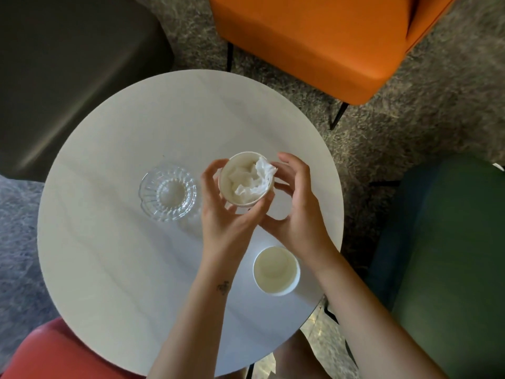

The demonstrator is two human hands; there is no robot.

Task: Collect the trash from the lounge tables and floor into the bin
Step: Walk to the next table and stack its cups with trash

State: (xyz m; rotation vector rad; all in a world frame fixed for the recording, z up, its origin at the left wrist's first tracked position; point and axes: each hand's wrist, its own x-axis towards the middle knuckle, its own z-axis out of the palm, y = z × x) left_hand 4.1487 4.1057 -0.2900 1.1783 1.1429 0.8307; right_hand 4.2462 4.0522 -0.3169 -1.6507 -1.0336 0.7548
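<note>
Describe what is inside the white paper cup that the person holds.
Crumpled white tissue fills the held white paper cup, one edge poking over the rim. It covers the cup's bottom, so anything beneath cannot be seen.

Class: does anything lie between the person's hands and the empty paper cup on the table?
Nothing visible does. The empty paper cup stands on bare table between the forearms, but left hand and right hand both hold the tissue-filled cup.

On the table [131,165] a glass dish [168,192] sits left of centre; just right of it, the held cup [240,184] is between the left hand [229,217] and right hand [299,212], with a tissue [261,175] inside; the second cup [276,270] stands nearer, between the forearms; the far chair [314,45] stands behind-right, the side chair [451,255] right.
</note>
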